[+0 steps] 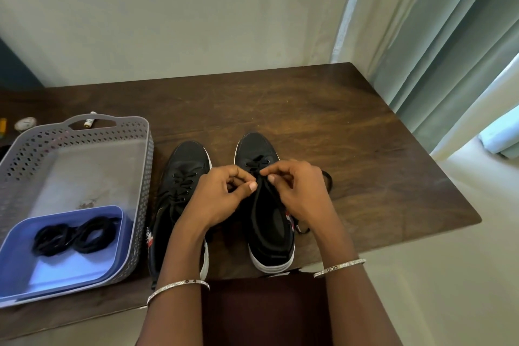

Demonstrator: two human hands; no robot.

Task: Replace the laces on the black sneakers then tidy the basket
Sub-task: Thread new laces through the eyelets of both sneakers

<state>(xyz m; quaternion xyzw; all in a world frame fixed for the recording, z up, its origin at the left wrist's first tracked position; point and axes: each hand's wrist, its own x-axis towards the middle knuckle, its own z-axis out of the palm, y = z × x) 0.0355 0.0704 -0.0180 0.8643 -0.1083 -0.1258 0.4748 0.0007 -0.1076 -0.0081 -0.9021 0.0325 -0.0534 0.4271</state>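
Observation:
Two black sneakers with white soles stand side by side on the wooden table, toes pointing away from me. The left sneaker (185, 174) is laced up. Over the right sneaker (259, 152) both my hands work at its black lace (257, 163), which is threaded only near the toe. My left hand (222, 194) pinches the lace between thumb and fingers. My right hand (295, 185) pinches it too, just beside the left. A loop of lace (328, 178) trails out to the right of the shoe.
A grey perforated basket (140, 177) sits at the left. Inside it a blue tray (16, 258) holds coiled black laces (75, 236). Small items (90, 121) lie behind the basket. Wall behind, curtain (449, 36) at the right, table edge (463, 219) close on the right.

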